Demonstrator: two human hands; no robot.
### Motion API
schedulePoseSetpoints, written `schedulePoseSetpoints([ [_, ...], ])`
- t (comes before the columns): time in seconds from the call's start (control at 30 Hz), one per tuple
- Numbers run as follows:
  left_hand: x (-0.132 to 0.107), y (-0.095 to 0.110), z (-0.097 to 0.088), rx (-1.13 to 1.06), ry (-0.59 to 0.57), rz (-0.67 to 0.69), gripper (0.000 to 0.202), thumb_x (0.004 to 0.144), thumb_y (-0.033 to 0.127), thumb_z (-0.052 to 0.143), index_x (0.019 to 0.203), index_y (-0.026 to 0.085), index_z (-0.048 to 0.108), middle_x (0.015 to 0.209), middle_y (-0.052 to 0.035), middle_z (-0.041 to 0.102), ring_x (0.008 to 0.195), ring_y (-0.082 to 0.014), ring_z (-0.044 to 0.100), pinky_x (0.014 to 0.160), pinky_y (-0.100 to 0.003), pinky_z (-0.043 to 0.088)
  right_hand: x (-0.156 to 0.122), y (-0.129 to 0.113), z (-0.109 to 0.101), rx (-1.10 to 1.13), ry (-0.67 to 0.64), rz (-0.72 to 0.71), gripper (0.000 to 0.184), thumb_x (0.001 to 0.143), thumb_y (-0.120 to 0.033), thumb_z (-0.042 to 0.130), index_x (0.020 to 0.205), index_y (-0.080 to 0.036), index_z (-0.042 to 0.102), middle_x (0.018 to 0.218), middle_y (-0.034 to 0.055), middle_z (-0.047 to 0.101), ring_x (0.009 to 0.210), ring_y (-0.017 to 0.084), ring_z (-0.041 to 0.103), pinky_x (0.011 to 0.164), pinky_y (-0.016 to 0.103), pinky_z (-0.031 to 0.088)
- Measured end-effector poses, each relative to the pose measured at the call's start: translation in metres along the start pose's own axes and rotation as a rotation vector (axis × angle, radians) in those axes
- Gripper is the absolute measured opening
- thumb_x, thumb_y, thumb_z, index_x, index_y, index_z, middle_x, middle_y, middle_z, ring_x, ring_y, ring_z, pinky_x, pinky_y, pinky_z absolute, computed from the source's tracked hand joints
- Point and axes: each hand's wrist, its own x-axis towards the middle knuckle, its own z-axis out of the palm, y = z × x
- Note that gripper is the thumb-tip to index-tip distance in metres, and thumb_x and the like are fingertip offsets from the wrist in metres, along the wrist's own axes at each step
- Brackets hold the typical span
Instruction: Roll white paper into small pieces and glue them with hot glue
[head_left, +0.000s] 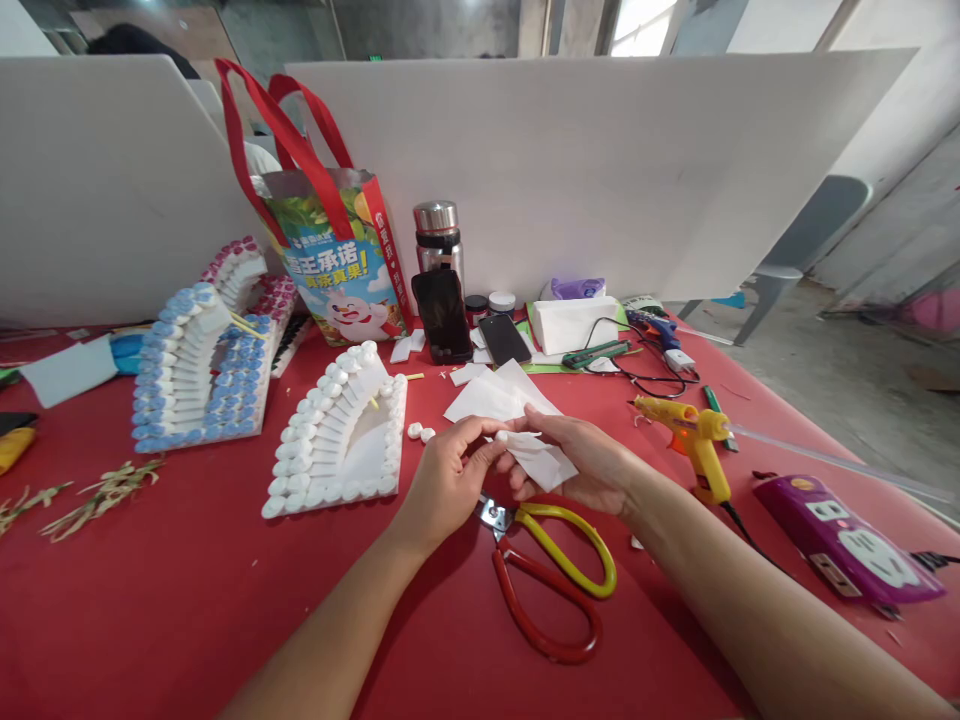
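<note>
A small white paper piece (544, 462) is held between my two hands above the red table. My left hand (452, 470) pinches its left end between thumb and fingertips. My right hand (581, 455) supports the other side, with its fingers curled round and under the paper. Flat white sheets (495, 392) lie just behind my fingers. Scissors with one red and one yellow handle (559, 600) rest below my hands, the blades partly hidden. Two white rolled pieces (421, 432) sit to the left, beside a white arched model covered in similar rolls (337, 440).
A yellow glue gun (694, 430) and a purple power strip (851, 545) lie at right. Behind are a phone (442, 315), a steel flask (439, 235), a tissue pack (574, 325) and a shopping bag (341, 260). A blue-and-white model (202, 370) stands at left.
</note>
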Motion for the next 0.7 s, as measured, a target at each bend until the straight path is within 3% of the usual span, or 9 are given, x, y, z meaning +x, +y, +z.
schedulePoseSetpoints([
  [0.07,-0.001,0.0,0.0,-0.009,-0.018,0.0,0.025,0.098,0.032,0.052,0.109,0.019,0.069,0.082,-0.0029,0.069,0.079,-0.0167,0.065,0.077,-0.027,0.051,0.0,0.001,0.001,0.041,-0.003,0.012,0.027,0.096,-0.04,0.055,0.102,-0.015,0.063,0.082,0.0069,0.067,0.059,0.013,0.058,0.062,0.029,0.054],
  [0.17,-0.001,-0.001,0.0,-0.001,-0.021,0.016,0.025,0.098,0.031,0.051,0.113,0.021,0.069,0.088,-0.004,0.07,0.084,-0.0173,0.065,0.083,-0.029,0.051,-0.002,0.0,0.004,0.08,-0.001,0.026,0.018,0.093,-0.033,0.061,0.096,-0.015,0.064,0.076,0.0028,0.059,0.055,0.009,0.046,0.056,0.023,0.046],
  [0.37,-0.001,-0.003,-0.001,-0.007,-0.005,0.008,0.022,0.097,0.033,0.054,0.104,0.021,0.07,0.092,-0.004,0.07,0.085,-0.0168,0.065,0.083,-0.028,0.051,-0.005,0.002,0.004,-0.09,-0.051,-0.053,0.027,0.087,-0.039,0.071,0.087,-0.013,0.065,0.074,-0.0008,0.05,0.057,0.007,0.035,0.058,0.023,0.041],
  [0.47,-0.002,-0.003,0.0,-0.019,0.022,-0.057,0.022,0.095,0.037,0.057,0.099,0.021,0.07,0.086,-0.0026,0.069,0.076,-0.0154,0.063,0.073,-0.026,0.052,-0.005,0.004,0.004,-0.275,-0.053,-0.129,0.031,0.087,-0.043,0.07,0.078,-0.014,0.062,0.069,-0.0034,0.046,0.057,0.007,0.035,0.058,0.024,0.039],
  [0.57,-0.002,-0.004,0.0,-0.052,0.03,-0.1,0.023,0.093,0.038,0.06,0.1,0.02,0.071,0.081,-0.0021,0.067,0.07,-0.0144,0.059,0.065,-0.024,0.051,-0.004,0.006,0.006,-0.587,0.037,-0.268,0.038,0.092,-0.047,0.061,0.07,-0.016,0.057,0.063,-0.004,0.045,0.056,0.008,0.037,0.055,0.024,0.033],
  [0.7,-0.001,-0.006,-0.001,-0.11,0.048,-0.132,0.025,0.09,0.039,0.064,0.103,0.018,0.071,0.075,-0.0004,0.064,0.066,-0.0131,0.057,0.062,-0.023,0.05,-0.004,0.01,0.008,-0.927,0.204,-0.437,0.035,0.096,-0.046,0.054,0.079,-0.017,0.063,0.066,-0.0025,0.053,0.06,0.01,0.044,0.054,0.024,0.032],
])
